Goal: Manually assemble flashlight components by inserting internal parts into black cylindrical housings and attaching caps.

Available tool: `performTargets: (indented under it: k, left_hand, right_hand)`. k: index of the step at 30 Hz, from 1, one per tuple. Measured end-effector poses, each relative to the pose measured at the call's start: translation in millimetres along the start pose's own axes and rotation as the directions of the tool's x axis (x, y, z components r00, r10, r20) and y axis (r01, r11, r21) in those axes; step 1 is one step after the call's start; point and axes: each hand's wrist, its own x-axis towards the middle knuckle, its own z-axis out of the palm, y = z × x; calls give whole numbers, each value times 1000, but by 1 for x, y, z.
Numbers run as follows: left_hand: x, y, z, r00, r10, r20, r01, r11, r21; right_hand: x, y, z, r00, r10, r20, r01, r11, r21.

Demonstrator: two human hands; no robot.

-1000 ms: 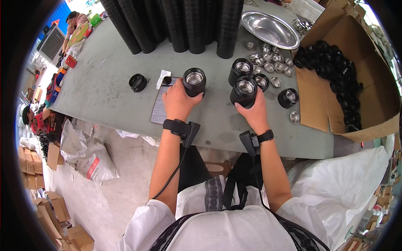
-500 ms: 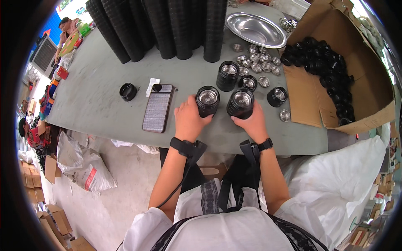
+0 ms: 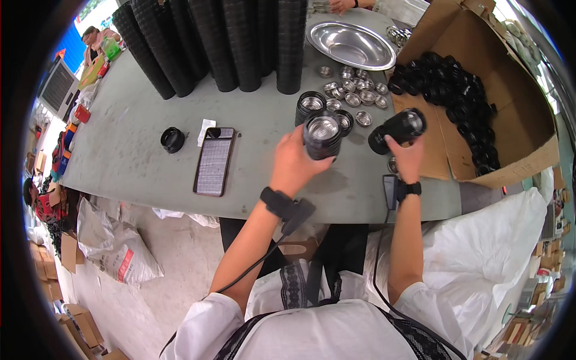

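My left hand point(image 3: 293, 163) is wrapped round a short stack of black ring-shaped parts point(image 3: 324, 143) with a shiny metal cup in its top. To the right, my right hand point(image 3: 409, 161) grips another black stack point(image 3: 389, 133), which leans over to the right, its metal-lined end toward the carton. Just behind the left stack stands a third black stack point(image 3: 305, 114) with a metal cup inside. Beside it sits a single black ring point(image 3: 346, 123), partly hidden. Loose metal cups point(image 3: 353, 99) lie behind, and one more cup point(image 3: 392, 165) shows by my right wrist.
Tall black columns point(image 3: 240, 54) rise at the back. A steel basin point(image 3: 336, 58) stands behind the cups. At the right is an open carton point(image 3: 522, 132) holding black rings point(image 3: 462, 96). A phone point(image 3: 214, 162) and a black ring point(image 3: 172, 140) lie left. Another person's hand point(image 3: 342, 6) shows at the far edge.
My right hand has moved right with its stack and tipped it over, where a lone black ring stood. The left hand has carried its stack slightly right and away from me.
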Motion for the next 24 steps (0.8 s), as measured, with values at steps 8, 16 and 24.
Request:
performTargets:
  k: [8,16,24]
  left_hand:
    - [50,17,65,989,-132,73,127,989,70]
    - [48,-9,120,995,-102,8,99,985,144]
    - [42,-23,127,994,-45,-97,56,991,118]
  right_hand:
    - [-10,11,17,997,20,77,-16,999,-47]
    - [-8,22,16,999,-33,31,35,997,-70]
    - [-12,15,17,999,-28,32,31,994,-108]
